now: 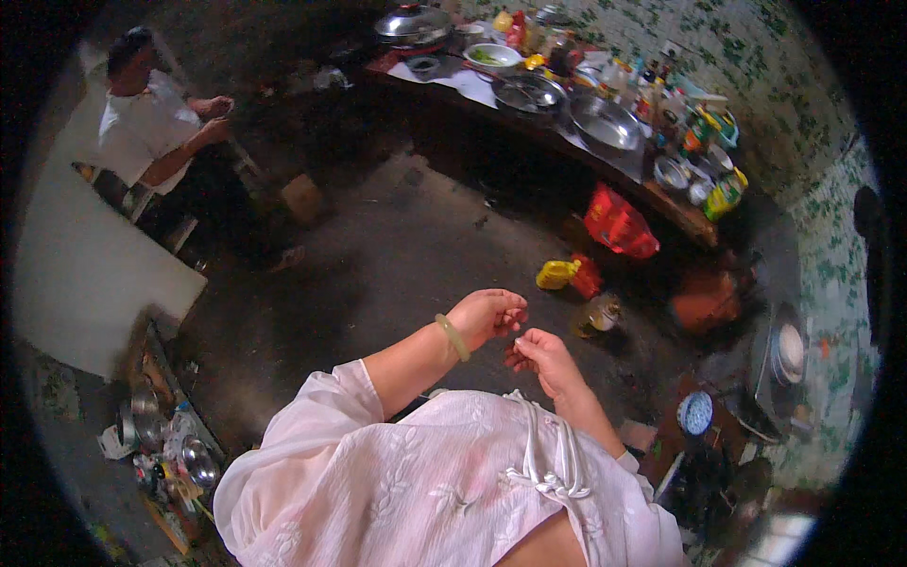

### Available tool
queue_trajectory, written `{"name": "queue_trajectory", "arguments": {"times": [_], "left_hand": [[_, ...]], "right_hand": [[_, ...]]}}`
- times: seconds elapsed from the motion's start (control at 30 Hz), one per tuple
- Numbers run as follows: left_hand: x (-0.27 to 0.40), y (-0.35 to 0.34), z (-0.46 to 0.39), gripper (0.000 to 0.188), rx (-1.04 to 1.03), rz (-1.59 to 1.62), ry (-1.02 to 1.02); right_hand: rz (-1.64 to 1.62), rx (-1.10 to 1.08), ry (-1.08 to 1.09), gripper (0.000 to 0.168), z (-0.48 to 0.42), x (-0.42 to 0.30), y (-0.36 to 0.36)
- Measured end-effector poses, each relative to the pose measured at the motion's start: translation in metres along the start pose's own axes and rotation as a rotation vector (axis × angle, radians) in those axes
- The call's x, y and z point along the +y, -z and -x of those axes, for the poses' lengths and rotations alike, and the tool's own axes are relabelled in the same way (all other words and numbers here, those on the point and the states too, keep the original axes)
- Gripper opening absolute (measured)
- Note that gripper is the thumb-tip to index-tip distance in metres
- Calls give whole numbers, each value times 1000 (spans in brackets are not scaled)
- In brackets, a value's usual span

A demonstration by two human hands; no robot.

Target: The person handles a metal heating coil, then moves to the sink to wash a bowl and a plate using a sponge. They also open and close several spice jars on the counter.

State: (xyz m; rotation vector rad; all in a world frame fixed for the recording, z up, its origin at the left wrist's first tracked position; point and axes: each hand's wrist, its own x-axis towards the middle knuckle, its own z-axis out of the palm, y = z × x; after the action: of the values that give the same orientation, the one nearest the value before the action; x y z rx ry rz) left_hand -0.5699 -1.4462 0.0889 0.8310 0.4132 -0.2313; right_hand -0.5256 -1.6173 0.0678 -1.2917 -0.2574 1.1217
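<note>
My left hand (490, 314), with a pale bangle (452, 337) at the wrist, is held in front of my body with its fingers curled. Close below it and to the right is my right hand (544, 360), its thumb and forefinger drawn together. A narrow gap separates the two hands. No object shows between the fingers, but the palms and some fingertips are hidden. Under both hands lies the dark floor (397, 234). Beyond my right hand, a container (600, 315), too blurred to name exactly, stands on the floor near a yellow bottle (557, 274).
Across the far side runs a counter (691, 220) bearing a lidded pan (414, 27), metal basins (604, 122) and several bottles. Beneath it hangs or rests a red bag (618, 221). A seated person (152, 120) is at left. Metal bowls (200, 461) crowd the lower left; a blue-patterned bowl (694, 413) sits right.
</note>
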Motion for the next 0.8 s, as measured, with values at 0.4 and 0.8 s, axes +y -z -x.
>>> {"name": "queue_trajectory", "arguments": {"times": [0.4,0.8], "left_hand": [[33,77,96,14,248,205,-272],[5,29,80,12,392,237,-367]], "right_hand": [[208,-337,-82,14,-66,-22,-97],[252,-514,-126,16,-68,-31,-53]]}}
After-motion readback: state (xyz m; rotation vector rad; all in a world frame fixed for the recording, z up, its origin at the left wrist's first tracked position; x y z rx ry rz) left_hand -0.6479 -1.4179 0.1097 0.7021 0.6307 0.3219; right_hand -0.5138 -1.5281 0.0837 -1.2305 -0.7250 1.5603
